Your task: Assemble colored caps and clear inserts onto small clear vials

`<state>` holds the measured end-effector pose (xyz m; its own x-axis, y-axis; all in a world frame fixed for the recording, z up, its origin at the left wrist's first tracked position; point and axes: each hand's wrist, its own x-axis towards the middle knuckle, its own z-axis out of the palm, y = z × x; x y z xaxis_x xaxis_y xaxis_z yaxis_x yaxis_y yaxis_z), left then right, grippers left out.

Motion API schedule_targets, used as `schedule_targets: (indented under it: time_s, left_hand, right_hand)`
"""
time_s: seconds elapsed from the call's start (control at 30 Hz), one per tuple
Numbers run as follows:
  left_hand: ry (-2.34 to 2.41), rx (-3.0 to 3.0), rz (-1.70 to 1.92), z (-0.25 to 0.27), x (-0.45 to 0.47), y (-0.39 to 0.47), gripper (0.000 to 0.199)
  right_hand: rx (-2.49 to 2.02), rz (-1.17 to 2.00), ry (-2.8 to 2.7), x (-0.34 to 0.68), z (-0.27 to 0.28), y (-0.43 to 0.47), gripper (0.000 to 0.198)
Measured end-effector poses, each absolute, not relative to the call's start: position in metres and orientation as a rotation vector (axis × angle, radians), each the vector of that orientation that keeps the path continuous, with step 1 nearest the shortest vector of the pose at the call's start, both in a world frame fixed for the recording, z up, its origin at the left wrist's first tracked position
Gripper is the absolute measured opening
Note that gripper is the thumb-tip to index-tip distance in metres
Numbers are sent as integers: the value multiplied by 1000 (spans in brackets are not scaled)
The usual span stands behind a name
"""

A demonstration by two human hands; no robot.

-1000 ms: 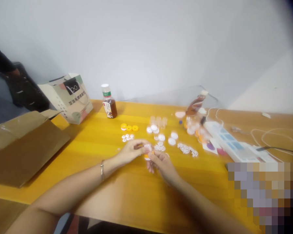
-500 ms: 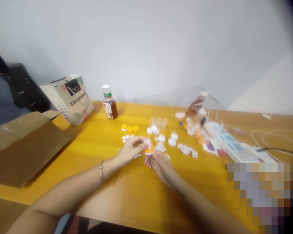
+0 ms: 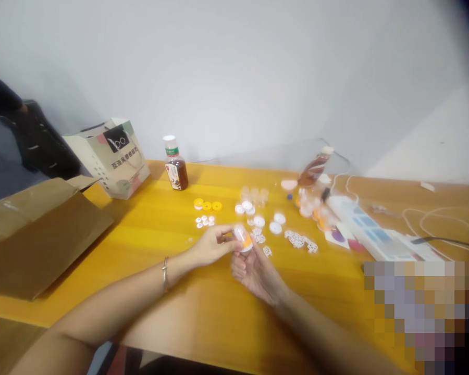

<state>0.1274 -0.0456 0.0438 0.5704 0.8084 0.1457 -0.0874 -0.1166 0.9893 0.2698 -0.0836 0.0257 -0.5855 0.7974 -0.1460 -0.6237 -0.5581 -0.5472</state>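
Between my two hands, above the table, is a small clear-domed container (image 3: 243, 238) with an orange band and a white base, its dome tilted up and to the left. My left hand (image 3: 214, 245) pinches its left side with thumb and fingers. My right hand (image 3: 258, 268) grips it low on the right with curled fingers. Just beyond lie white discs (image 3: 275, 227), orange rings (image 3: 217, 206), small white round pieces (image 3: 205, 221) and flat white cut-out pieces (image 3: 296, 239). Clear cups (image 3: 254, 196) stand behind them. Fine detail is blurred.
A cardboard box (image 3: 62, 245) and a paper bag (image 3: 121, 161) stand at left. Dark bottles (image 3: 175, 169) are towards the wall. At right are several assembled orange-and-clear containers (image 3: 322, 219), a long white-and-blue case (image 3: 359, 224) and loose cables (image 3: 433, 213).
The container has tilted, its dome leaning left. My left hand has shifted slightly down, and my right fingers have curled closer round the base. A dark sleeve at far left has moved.
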Motion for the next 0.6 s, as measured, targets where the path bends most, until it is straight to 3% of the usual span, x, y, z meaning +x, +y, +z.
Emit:
schedule_targets:
  time_s: [0.33,0.6]
  left_hand:
    - [580,1513,932,50,133,-60,32]
    - [654,1428,929,44,136,-57,29]
  right_hand:
    - [-338,2242,-601,265,31,-96,45]
    - [-664,1616,-990,269,14,-83,36]
